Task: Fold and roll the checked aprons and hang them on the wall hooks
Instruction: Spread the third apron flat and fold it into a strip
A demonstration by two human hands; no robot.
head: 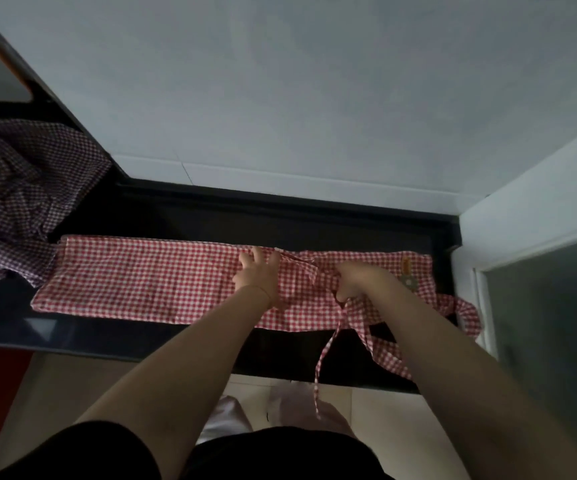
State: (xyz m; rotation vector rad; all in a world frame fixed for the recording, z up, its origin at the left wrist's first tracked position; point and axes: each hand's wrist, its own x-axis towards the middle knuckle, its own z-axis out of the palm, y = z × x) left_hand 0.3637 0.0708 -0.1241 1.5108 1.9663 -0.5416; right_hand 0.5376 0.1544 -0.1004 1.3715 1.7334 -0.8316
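**Red apron folded to strip; roll not begun**

Red checked apron [148, 277] flat on dark counter [190, 209], folded lengthwise into long band. Left hand [258, 274] pressing mid-band, fingers straight. Right hand [356, 282] curled round tie strap [326, 351], which dangles off counter edge. Purple checked apron [20, 188] crumpled at left, untouched. Left to do, by est.: roll, hang both; hooks not visible.

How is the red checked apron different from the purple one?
The red apron lies folded in a long flat strip on the black counter; the purple apron sits crumpled in a heap at the counter's left end. The left hand presses on the red apron and the right hand grips it, while nothing touches the purple apron. Both have small checks.
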